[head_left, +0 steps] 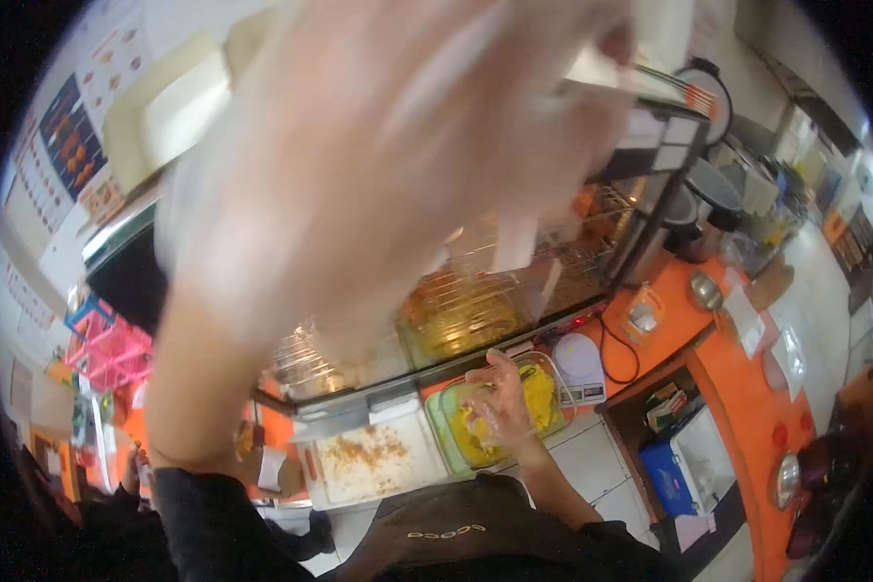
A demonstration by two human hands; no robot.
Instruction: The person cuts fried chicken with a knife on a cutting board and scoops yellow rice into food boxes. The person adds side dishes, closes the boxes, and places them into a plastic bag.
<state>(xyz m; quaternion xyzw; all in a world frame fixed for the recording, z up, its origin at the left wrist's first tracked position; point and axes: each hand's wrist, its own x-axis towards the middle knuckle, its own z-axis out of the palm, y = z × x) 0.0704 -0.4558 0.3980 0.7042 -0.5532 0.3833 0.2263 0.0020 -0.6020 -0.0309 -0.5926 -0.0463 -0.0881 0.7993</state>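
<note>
My left hand (pixel 388 145), in a clear plastic glove, is raised close in front of me. It is smeared by motion, so its fingers and anything in them cannot be made out. It hides part of a lit glass display case (pixel 466 301) with wire racks and food inside. Lower down, my right hand (pixel 502 403), also gloved, is over a green tray (pixel 438 417) of yellow food (pixel 538 396). Its fingers are apart, and nothing shows in them. Left of that tray lies a white cutting board (pixel 422 456) scattered with brown crumbs (pixel 364 451).
A white kitchen scale (pixel 579 367) stands beside the green tray on the orange counter (pixel 650 339). Metal bowls (pixel 705 289) and pots (pixel 713 184) are to the right. Pink baskets (pixel 112 349) are at the left, near another person's hand (pixel 138 461). A blue box (pixel 667 477) sits below the counter.
</note>
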